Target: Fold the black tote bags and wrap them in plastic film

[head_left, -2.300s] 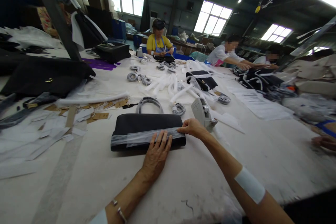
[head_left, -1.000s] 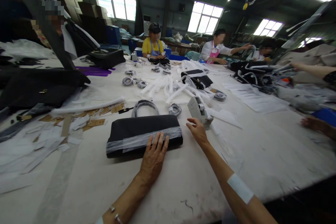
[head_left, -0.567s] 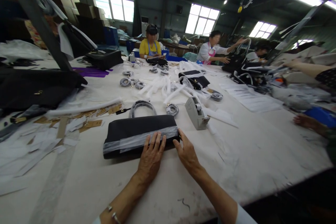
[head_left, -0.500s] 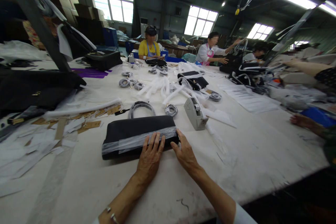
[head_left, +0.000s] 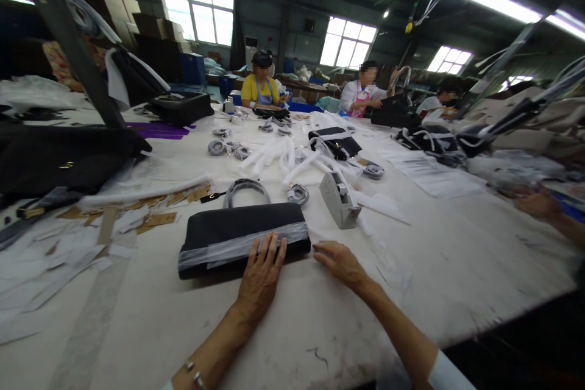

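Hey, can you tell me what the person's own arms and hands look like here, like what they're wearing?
Both the left hand and the right hand are gloveless. The left wrist has a silver-coloured open cuff bracelet with rounded ends. Pale blue material covers part of the right forearm; whether it's a sleeve is unclear.

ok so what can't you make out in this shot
All in the head view:
Black bag: its underside is hidden against the table.
Clear strip: partly covered by the left hand.
Right hand: its palm is turned away, so anything small inside is hidden.
Dark bag: cut off by the left edge; its gold clasp is too small for detail.
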A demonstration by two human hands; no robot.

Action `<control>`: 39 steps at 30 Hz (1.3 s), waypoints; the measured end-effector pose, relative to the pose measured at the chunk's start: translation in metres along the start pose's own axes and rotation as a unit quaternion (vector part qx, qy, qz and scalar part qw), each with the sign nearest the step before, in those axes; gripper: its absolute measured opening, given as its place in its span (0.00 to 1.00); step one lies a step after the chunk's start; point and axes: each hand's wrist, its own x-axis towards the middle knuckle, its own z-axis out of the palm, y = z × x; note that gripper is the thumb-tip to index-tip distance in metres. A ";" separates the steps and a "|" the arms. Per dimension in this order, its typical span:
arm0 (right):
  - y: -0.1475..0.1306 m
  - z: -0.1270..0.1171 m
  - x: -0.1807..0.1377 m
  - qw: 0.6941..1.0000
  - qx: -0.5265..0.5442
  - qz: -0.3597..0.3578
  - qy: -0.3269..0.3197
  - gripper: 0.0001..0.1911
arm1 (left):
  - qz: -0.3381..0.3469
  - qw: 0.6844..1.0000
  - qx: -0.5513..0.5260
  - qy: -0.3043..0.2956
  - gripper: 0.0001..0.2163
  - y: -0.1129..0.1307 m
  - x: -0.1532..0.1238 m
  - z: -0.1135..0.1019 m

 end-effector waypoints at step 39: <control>0.045 -0.080 0.039 0.947 0.127 0.223 0.193 0.15 | -0.005 1.000 -0.010 -0.009 0.24 0.001 0.000 -0.002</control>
